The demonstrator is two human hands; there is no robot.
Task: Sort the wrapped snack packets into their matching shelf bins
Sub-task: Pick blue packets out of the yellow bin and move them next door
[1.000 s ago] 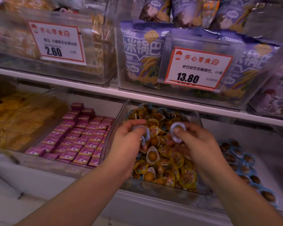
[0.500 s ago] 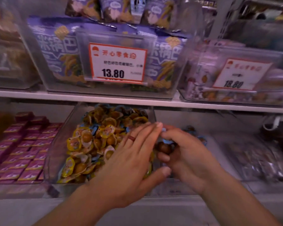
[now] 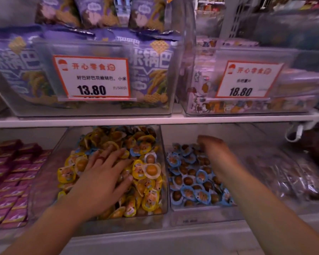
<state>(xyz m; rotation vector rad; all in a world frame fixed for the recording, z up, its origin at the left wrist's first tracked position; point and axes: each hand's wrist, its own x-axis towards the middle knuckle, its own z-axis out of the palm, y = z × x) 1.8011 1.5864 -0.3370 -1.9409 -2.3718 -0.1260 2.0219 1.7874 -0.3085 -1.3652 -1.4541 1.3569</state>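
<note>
A white shelf (image 3: 155, 120) carries two clear plastic bins: glossy purple bags (image 3: 151, 70) behind a 13.80 tag (image 3: 92, 78) at 11 o'clock, cartoon-printed packs (image 3: 201, 89) behind an 18.80 tag (image 3: 247, 80) at 1 o'clock. Below, a clear yellow bin (image 3: 162, 181) at 6 o'clock holds shiny round yellow packets (image 3: 145, 172), each showing an egg-like centre. Just beside it at 4 o'clock, the blue bin (image 3: 201, 208) holds round blue packets (image 3: 191, 181) with dark brown centres. Flat magenta boxes (image 3: 11, 181) lie in rows at 8 o'clock; crinkled brown wrappers (image 3: 284, 173) at 3 o'clock. The left hand (image 3: 103, 173), ringed, rests spread flat on the yellow packets. The right hand (image 3: 217, 153) hangs blurred over the blue packets; its fingers cannot be made out.
</note>
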